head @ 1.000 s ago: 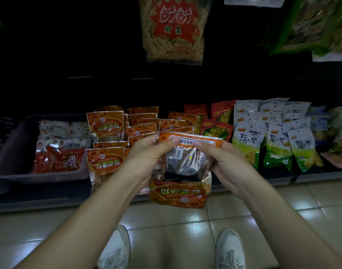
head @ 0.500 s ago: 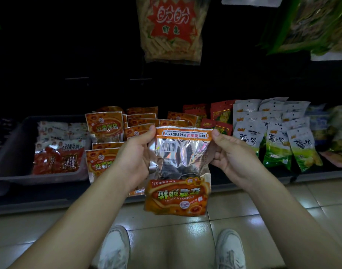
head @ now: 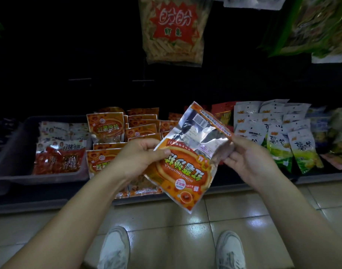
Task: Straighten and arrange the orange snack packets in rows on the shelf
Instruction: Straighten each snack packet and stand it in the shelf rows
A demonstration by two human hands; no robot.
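**Desk:** What changes?

**Photographer:** Above the glossy tiled floor point(head: 166, 222), the left hand point(head: 139, 158) and right hand point(head: 251, 158) both grip orange-and-silver foil snack packets point(head: 185, 171), now swung from level to tilted, print upside down. They are probably being reoriented before joining the orange packet rows point(head: 106, 127) on the dark shelf point(head: 50, 193).

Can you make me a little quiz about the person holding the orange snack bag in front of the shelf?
1. True or false: nobody is touching the orange packet.
2. Which way is its big printing? A) right way up B) upside down C) hidden
3. Fill in: the grey tray of red packets sits to the ___ of the orange rows.

Key:
1. False: the left hand and right hand both grip it.
2. B
3. left
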